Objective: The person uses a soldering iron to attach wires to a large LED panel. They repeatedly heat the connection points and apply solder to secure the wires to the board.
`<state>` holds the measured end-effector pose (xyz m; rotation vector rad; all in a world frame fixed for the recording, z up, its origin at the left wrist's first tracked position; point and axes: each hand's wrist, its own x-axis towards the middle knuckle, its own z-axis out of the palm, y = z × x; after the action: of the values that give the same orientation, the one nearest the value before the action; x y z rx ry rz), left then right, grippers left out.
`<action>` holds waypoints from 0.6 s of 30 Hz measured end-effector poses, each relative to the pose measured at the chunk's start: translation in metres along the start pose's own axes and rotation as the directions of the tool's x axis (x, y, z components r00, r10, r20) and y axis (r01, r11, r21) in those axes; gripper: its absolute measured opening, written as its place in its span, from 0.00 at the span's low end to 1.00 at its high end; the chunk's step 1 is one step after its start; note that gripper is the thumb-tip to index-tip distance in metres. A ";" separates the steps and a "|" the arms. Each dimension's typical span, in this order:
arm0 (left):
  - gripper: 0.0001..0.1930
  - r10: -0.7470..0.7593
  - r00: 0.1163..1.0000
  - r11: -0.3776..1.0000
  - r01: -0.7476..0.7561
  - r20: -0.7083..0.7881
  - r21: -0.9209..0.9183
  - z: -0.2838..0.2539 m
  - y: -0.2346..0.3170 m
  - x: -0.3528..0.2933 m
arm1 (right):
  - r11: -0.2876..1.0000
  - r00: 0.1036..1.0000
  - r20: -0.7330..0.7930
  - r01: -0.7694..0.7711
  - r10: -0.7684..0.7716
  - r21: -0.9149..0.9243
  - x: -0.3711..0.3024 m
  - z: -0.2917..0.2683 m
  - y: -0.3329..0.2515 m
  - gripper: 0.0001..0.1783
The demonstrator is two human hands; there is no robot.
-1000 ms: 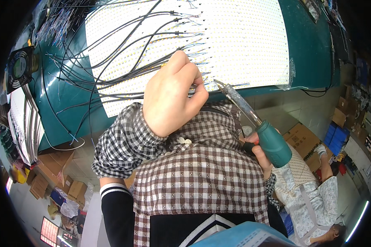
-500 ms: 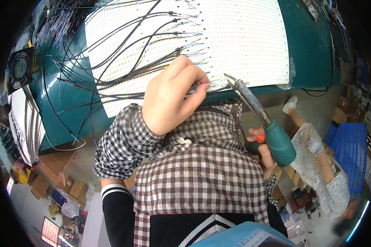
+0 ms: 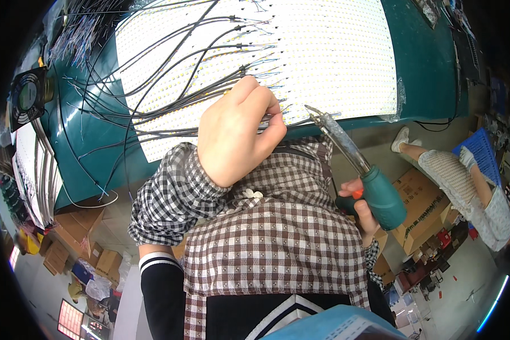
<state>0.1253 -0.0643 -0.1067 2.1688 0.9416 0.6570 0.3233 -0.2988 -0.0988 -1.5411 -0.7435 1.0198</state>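
My right hand point(image 3: 366, 217) is wrapped round the green handle of a soldering gun point(image 3: 384, 198) with a red trigger. Its metal tip points up and left, just right of my left fingers, over the near edge of a white LED panel point(image 3: 340, 62). My left hand point(image 3: 229, 133) is closed in a pinch at that edge, beside fine wire ends; what lies between the fingertips is mostly hidden, seemingly a thin wire. Black cables point(image 3: 178, 107) run across the panel's left half, their thin coloured ends fanned out along its middle.
The panel rests on a green table point(image 3: 428, 73). A small black fan point(image 3: 28, 97) and stacked white panels point(image 3: 37, 170) sit at the left. Loose wires point(image 3: 85, 34) lie far left. A co-worker point(image 3: 464, 187) bends near a blue crate point(image 3: 481, 150) and cardboard box point(image 3: 422, 207) at right.
The soldering gun's tip has shifted slightly left and nearer me. My left hand has barely moved, still pinched. The co-worker and blue crate have moved right, uncovering the cardboard box.
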 end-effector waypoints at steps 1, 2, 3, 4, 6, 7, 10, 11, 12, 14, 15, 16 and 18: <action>0.06 0.004 1.000 1.000 -0.004 0.006 0.004 -0.001 0.001 0.001 | 0.999 1.000 0.018 0.011 -0.012 0.031 0.000 -0.002 0.003 0.27; 0.06 0.009 1.000 1.000 -0.009 0.013 0.008 -0.001 0.001 0.001 | 1.000 1.000 0.013 0.010 -0.011 0.019 0.000 -0.002 0.003 0.26; 0.05 -0.002 1.000 1.000 0.002 0.012 0.000 -0.001 0.000 0.001 | 1.000 1.000 0.010 0.007 -0.007 0.004 0.000 -0.001 0.003 0.26; 0.05 -0.012 1.000 1.000 0.012 0.011 -0.009 0.000 -0.001 0.001 | 1.000 1.000 0.008 0.003 -0.003 -0.011 0.001 0.000 0.003 0.26; 0.05 -0.019 1.000 1.000 0.019 0.010 -0.016 0.000 -0.002 0.001 | 0.988 0.994 0.094 0.065 -0.052 -0.138 0.002 -0.011 0.010 0.28; 0.05 -0.015 1.000 1.000 0.016 0.008 -0.016 0.000 -0.002 0.001 | 0.975 0.988 0.138 0.100 -0.073 -0.197 0.002 -0.014 0.012 0.29; 0.05 -0.022 1.000 1.000 0.022 0.011 -0.015 -0.001 -0.001 0.001 | 0.985 0.997 0.040 0.072 -0.066 -0.154 0.002 -0.002 0.009 0.32; 0.05 -0.026 1.000 1.000 0.027 0.012 -0.014 -0.001 0.000 0.001 | 0.986 0.996 0.039 0.080 -0.075 -0.149 0.002 -0.001 0.009 0.32; 0.05 -0.023 1.000 1.000 0.023 0.013 -0.015 -0.001 0.000 0.001 | 0.985 0.996 0.031 0.085 -0.081 -0.147 0.002 0.000 0.009 0.32; 0.05 -0.015 1.000 1.000 0.016 0.015 -0.016 -0.001 0.000 0.002 | 0.987 0.996 0.015 0.086 -0.085 -0.133 0.002 0.002 0.008 0.33; 0.05 -0.020 1.000 1.000 0.020 0.016 -0.015 -0.001 0.000 0.002 | 0.989 0.997 0.010 0.083 -0.082 -0.119 0.003 0.004 0.007 0.33; 0.05 -0.024 1.000 1.000 0.024 0.016 -0.013 -0.001 0.000 0.002 | 0.991 0.997 0.006 0.079 -0.079 -0.105 0.004 0.004 0.006 0.33; 0.06 -0.029 0.999 0.999 0.029 0.015 -0.018 -0.001 0.000 0.002 | 0.989 0.995 0.028 0.093 -0.091 -0.119 0.006 0.004 0.004 0.34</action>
<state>0.1255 -0.0625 -0.1060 2.1376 0.9541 0.6329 0.3221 -0.2933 -0.1044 -1.5845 -0.8977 0.9401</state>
